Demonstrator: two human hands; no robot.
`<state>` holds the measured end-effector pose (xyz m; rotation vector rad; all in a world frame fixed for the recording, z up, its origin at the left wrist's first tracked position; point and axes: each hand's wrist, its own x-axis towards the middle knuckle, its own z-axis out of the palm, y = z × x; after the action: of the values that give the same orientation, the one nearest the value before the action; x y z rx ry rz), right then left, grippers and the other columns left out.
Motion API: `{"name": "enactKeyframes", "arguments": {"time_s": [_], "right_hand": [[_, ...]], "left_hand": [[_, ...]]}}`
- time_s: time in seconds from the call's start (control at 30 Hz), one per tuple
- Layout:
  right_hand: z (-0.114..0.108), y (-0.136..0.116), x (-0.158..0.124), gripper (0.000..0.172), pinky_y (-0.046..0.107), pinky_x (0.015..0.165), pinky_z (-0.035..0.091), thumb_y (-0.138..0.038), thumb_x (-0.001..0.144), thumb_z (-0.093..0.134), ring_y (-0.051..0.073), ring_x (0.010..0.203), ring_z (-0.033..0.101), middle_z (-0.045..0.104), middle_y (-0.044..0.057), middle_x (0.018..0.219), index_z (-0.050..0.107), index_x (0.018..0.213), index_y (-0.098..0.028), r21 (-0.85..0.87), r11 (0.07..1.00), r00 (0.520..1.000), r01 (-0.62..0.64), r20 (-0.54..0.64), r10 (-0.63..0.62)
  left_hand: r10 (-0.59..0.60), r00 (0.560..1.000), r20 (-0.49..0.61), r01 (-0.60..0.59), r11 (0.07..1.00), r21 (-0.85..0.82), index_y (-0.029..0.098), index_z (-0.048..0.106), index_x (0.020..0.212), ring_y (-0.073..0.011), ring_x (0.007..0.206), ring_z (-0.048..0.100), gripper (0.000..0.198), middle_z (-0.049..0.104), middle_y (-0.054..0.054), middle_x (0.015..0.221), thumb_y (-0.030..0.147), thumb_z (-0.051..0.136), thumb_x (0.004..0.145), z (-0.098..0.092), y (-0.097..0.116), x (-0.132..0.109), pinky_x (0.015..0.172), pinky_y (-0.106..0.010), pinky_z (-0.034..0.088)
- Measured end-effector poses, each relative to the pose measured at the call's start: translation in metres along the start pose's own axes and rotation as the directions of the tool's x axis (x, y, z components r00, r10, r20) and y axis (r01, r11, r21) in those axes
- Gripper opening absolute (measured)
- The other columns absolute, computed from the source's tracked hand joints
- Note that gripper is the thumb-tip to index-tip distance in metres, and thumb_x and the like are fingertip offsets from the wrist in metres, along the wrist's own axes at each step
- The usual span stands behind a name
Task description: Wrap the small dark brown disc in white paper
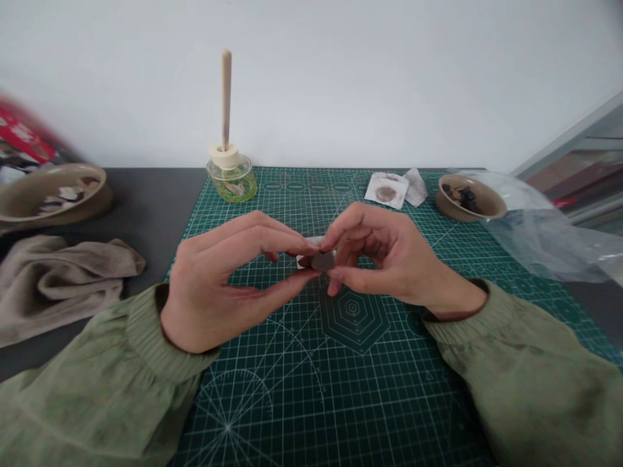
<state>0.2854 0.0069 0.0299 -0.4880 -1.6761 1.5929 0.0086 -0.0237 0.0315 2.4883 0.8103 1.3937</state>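
Between my two hands is a small grey-brown piece with a flat round face (322, 261), held above the mat. My left hand (238, 279) pinches it from the left, its thumb below and its fingertips above. From the right, the thumb and index finger of my right hand (377, 253) close on the same piece. What it is made of I cannot tell. Just behind the fingertips shows part of a white paper-like piece (302, 262), mostly hidden by the fingers.
A green cutting mat (292, 402) covers the table. Behind stand a glass jar (237, 188) with a wooden stick, stained white squares (386, 191) and a small bowl (472, 211) of dark bits beside clear plastic (540, 233). A larger bowl (92, 204) and a grey-brown cloth (63, 279) lie left.
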Motion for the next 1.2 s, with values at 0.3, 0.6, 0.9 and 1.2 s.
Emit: {"name": "enactKeyframes", "arguments": {"time_s": [0.3, 0.6, 0.9, 1.2], "right_hand": [[-0.0009, -0.0003, 0.0010, 0.046, 0.020, 0.064, 0.072, -0.016, 0.089, 0.118, 0.019, 0.080, 0.095, 0.095, 0.000, 0.101, 0.084, 0.120, -0.022, 0.014, 1.000, 1.000, -0.011, -0.010, 0.011], [-0.0008, -0.0018, 0.0001, 0.039, 0.020, 0.065, 0.068, -0.011, 0.092, 0.112, 0.016, 0.078, 0.091, 0.092, -0.001, 0.094, 0.085, 0.119, -0.021, -0.073, 0.997, 1.000, 0.001, -0.011, -0.002], [0.0010, -0.0048, -0.0015, 0.043, 0.022, 0.064, 0.067, -0.015, 0.086, 0.118, 0.017, 0.078, 0.090, 0.094, 0.001, 0.099, 0.087, 0.115, -0.022, -0.067, 0.998, 1.000, -0.013, -0.017, 0.012], [0.0031, -0.0066, -0.0041, 0.041, 0.022, 0.060, 0.066, -0.007, 0.086, 0.113, 0.017, 0.075, 0.090, 0.095, 0.001, 0.099, 0.088, 0.115, -0.023, -0.049, 0.999, 1.000, -0.023, -0.014, 0.022]], "left_hand": [[-0.067, 0.997, 0.034, 0.068, 0.998, -0.010, 0.039, 0.084, 0.128, -0.0234, 0.099, 0.091, 0.021, 0.095, 0.002, 0.120, 0.025, 0.094, 0.117, -0.0009, 0.0046, -0.0003, 0.076, -0.042, 0.076], [-0.134, 0.990, 0.049, 0.139, 0.980, -0.145, 0.033, 0.086, 0.121, -0.0230, 0.094, 0.089, 0.007, 0.093, -0.001, 0.110, 0.026, 0.088, 0.119, 0.0006, 0.0011, 0.0038, 0.077, -0.042, 0.073], [-0.153, 0.986, 0.067, 0.164, 0.962, -0.220, 0.035, 0.082, 0.119, -0.0228, 0.094, 0.086, 0.021, 0.092, 0.000, 0.113, 0.025, 0.098, 0.110, 0.0031, 0.0006, 0.0015, 0.071, -0.041, 0.069], [-0.114, 0.993, 0.034, 0.119, 0.973, -0.198, 0.037, 0.082, 0.119, -0.0253, 0.090, 0.090, 0.020, 0.093, 0.000, 0.111, 0.024, 0.096, 0.112, 0.0021, 0.0044, 0.0035, 0.072, -0.042, 0.073]]}}
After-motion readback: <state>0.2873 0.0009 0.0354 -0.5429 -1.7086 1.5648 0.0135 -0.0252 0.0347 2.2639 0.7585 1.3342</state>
